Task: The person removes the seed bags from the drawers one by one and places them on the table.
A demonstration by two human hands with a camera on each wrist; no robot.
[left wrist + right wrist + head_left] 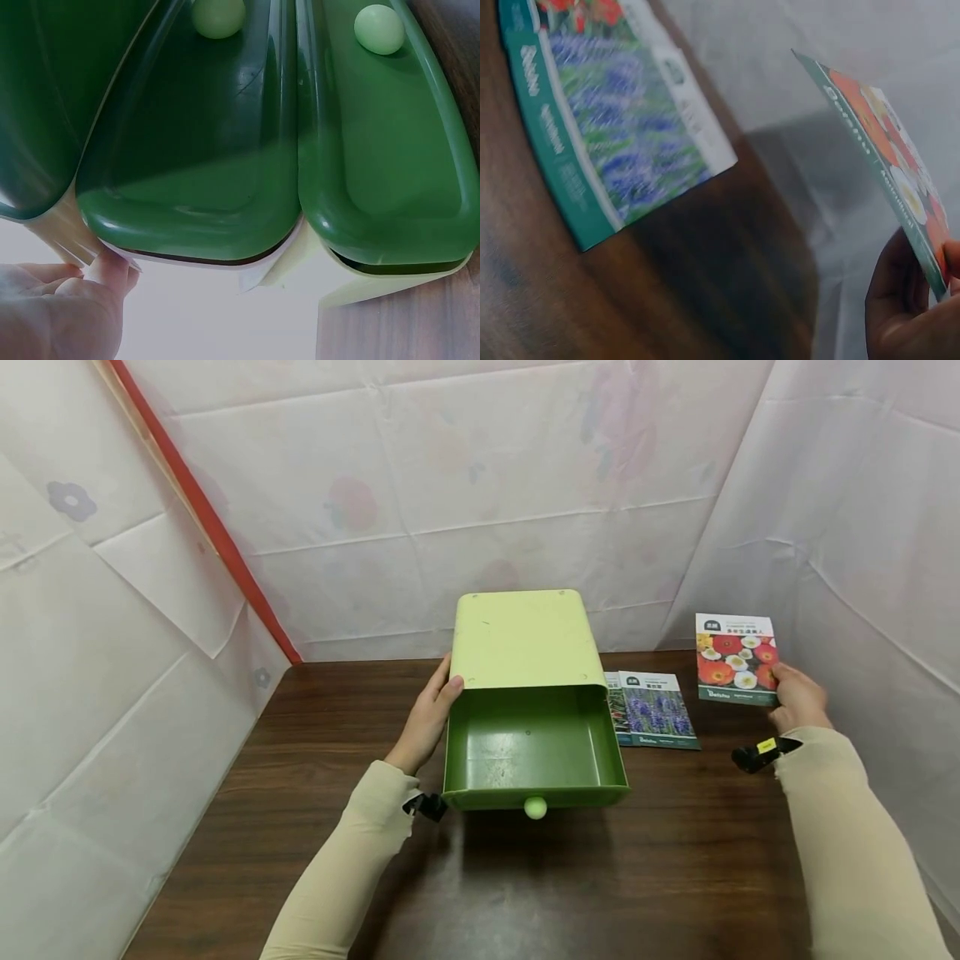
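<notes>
A light green drawer cabinet [528, 639] has its dark green top drawer [532, 747] pulled out, and the visible inside of that drawer holds nothing. My left hand [431, 718] rests against the cabinet's left side, with the thumb at its front corner. In the left wrist view, lower drawer fronts [187, 142] with round knobs show beneath the pulled-out drawer. Over at the right, my right hand [802, 697] pinches a seed packet [738, 652] picturing red, orange and white flowers by its lower right edge. The packet is raised off the table in the right wrist view.
A seed packet with purple flowers [660, 710] lies on the dark wooden table [697, 843] just right of the cabinet. It overlaps another packet [618, 710], partly hidden by the cabinet. Pale patterned sheets [465, 485] hang behind and at both sides.
</notes>
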